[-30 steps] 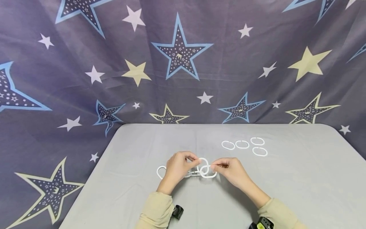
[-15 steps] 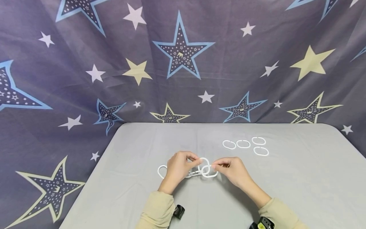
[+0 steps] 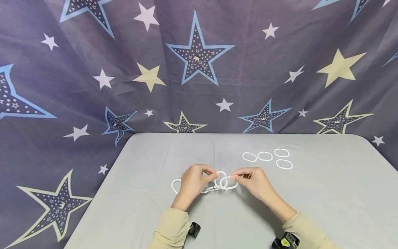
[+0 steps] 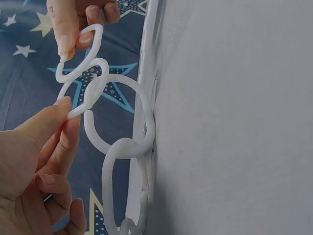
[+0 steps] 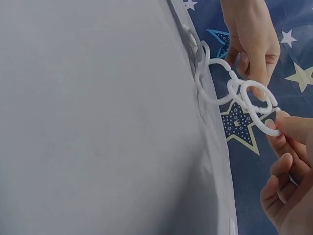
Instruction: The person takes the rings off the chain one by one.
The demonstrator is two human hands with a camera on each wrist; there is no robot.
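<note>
White plastic C-shaped oval chain links are joined in a row between the hands. The left hand (image 3: 193,181) pinches one link (image 4: 105,73) between thumb and fingertips. Opposite it, the right hand (image 3: 255,182) pinches the end link (image 5: 248,105) by its side, close to the small gap in that link. These two links pass through each other. From the left hand's link, more of the chain hangs down, with a large link (image 4: 150,117) below it in the left wrist view. In the head view the chain runs behind the left hand, and its far link (image 3: 172,185) shows beyond the wrist.
Several loose white links lie at the back right of the grey-covered table (image 3: 326,186), among them a nearer one (image 3: 284,168). A dark star-patterned curtain (image 3: 217,62) hangs behind the table. Black devices (image 3: 194,230) are strapped at both wrists.
The right hand has risen slightly, lifting the end link with it. The left hand keeps its pinch in nearly the same place. The loose links stay put.
</note>
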